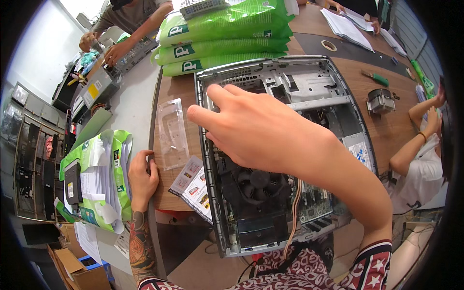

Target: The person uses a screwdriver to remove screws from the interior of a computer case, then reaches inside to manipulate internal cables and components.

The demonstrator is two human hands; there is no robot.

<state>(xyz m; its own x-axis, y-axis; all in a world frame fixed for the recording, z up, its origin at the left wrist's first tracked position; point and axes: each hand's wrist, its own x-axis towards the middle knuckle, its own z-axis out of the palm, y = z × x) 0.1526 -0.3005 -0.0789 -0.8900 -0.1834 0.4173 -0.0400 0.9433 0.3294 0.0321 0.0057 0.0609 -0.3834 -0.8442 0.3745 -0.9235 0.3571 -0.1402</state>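
Observation:
An opened desktop computer case (314, 104) lies in front of me, its metal frame and inner parts exposed. Inside it sit a black cooling fan (259, 186) and a green circuit board (314, 208). Across the case reaches my right hand (251, 123), above its left side, with bent fingers spread apart. No object shows in it, though its palm side is hidden. My left hand (143, 176) rests at the table edge to the left of the case, thumb apart from the fingers, with nothing visible in it. Near it lies a spiral-bound booklet (195, 186).
Green paper packs (222, 48) are stacked behind the case; a torn pack (96, 183) with a black drive lies left. A clear plastic piece (173, 135) is beside the case. Right are a heatsink cooler (382, 101), a green-handled tool (376, 77) and a tape roll (328, 46). Other people work nearby.

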